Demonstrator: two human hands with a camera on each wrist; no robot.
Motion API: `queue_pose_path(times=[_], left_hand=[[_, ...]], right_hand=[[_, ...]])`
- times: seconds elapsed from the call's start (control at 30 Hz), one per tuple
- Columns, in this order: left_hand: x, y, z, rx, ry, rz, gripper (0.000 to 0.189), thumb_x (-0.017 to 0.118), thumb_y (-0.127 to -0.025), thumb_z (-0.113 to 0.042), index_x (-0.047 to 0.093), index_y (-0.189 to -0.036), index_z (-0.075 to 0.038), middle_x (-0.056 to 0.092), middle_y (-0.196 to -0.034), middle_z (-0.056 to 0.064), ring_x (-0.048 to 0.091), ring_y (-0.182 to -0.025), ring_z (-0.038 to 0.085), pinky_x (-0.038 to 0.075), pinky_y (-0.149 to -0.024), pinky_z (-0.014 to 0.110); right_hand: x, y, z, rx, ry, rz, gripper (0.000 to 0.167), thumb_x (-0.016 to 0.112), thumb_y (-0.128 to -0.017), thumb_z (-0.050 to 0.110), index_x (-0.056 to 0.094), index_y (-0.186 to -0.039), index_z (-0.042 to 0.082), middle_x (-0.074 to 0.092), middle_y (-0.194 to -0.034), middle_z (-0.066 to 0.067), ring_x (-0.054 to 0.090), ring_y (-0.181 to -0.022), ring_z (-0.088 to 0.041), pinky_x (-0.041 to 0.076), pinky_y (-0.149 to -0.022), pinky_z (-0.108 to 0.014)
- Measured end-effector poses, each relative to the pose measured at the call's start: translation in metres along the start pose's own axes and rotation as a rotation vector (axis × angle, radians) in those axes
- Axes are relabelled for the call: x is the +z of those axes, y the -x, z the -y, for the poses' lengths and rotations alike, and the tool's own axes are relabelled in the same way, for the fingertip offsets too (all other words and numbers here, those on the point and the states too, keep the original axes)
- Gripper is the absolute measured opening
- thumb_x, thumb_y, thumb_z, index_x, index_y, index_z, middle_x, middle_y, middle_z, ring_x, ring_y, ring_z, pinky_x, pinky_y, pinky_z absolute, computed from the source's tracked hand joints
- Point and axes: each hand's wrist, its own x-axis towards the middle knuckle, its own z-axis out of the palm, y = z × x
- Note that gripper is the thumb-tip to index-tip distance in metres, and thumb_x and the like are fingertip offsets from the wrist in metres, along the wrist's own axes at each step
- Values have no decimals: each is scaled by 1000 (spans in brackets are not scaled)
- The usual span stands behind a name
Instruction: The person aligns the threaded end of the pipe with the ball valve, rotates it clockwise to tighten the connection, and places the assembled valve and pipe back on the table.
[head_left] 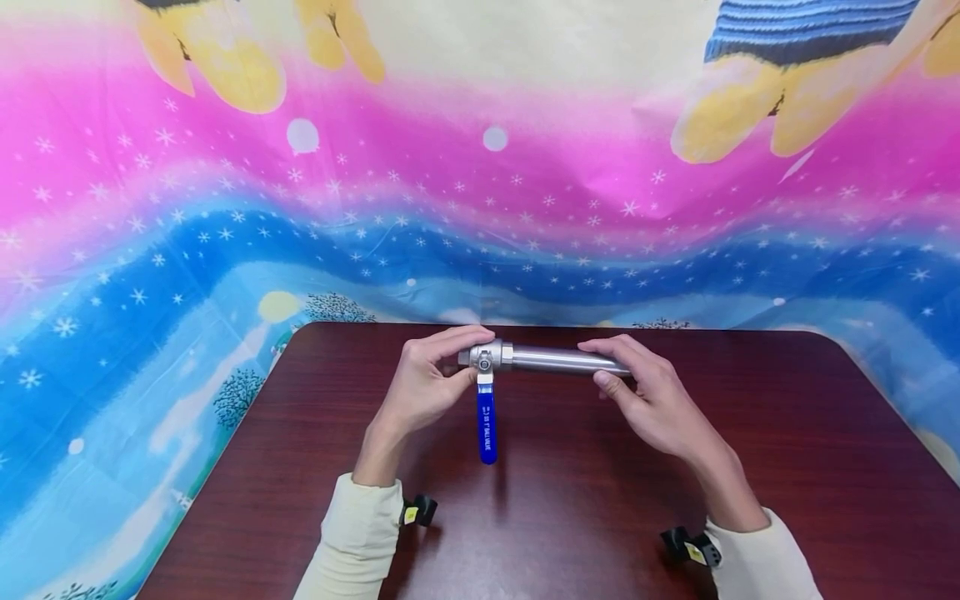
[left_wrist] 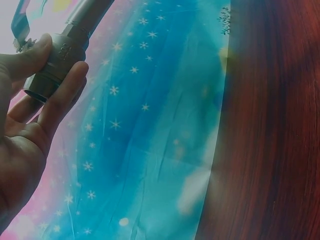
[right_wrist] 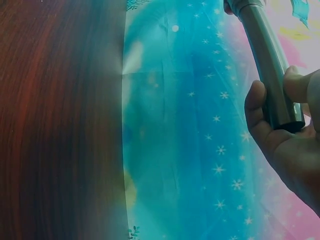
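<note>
A steel ball valve point(head_left: 486, 357) with a blue lever handle point(head_left: 487, 425) is joined to a straight steel pipe point(head_left: 558, 359) on its right. My left hand point(head_left: 427, 379) grips the valve body, thumb below and fingers over the top. At the pipe's far right end, my right hand point(head_left: 648, 396) holds it between thumb and fingers. The lever hangs down toward me, with lettering on its blue sleeve. In the left wrist view the valve's open end point(left_wrist: 40, 90) faces the palm. The right wrist view shows the pipe point(right_wrist: 270, 75) running away from my fingers.
Beneath the hands lies a dark red wood-grain table point(head_left: 555, 500) with rounded far corners. A printed cloth point(head_left: 480, 167) in pink and blue, with snowflakes, hangs behind it and along its sides. Black wrist cameras point(head_left: 420, 510) sit at both cuffs.
</note>
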Motion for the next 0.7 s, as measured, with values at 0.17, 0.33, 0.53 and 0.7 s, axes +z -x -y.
queue_pose_path(times=[0.17,0.33,0.53,0.7], left_hand=[[-1,0,0,-2,-21,-4,50,71,-80,24,78,-124,3,75,-131,20,72,-109,24,67,-79,28],[-2,3,4,-24,-84,-4,49,73,-81,22,79,-124,-1,77,-130,16,73,-110,26,64,-78,21],[-5,7,10,-66,-118,20,49,73,-81,21,80,-125,-3,77,-130,14,75,-107,26,64,-79,22],[-5,8,14,-99,-146,47,48,74,-82,19,80,-124,-4,78,-129,13,74,-105,24,64,-78,23]], right_hand=[[0,0,-1,-3,13,11,48,69,-101,-1,67,-143,21,68,-123,2,67,-83,-11,54,-70,-21],[1,0,-3,5,27,32,50,73,-99,3,66,-144,23,69,-128,3,61,-91,-9,51,-70,-22],[1,0,-8,14,43,56,48,77,-98,7,68,-142,23,70,-128,3,58,-89,-10,48,-68,-23],[1,0,-14,23,18,103,43,76,-99,10,69,-139,24,70,-125,3,57,-79,-9,47,-63,-23]])
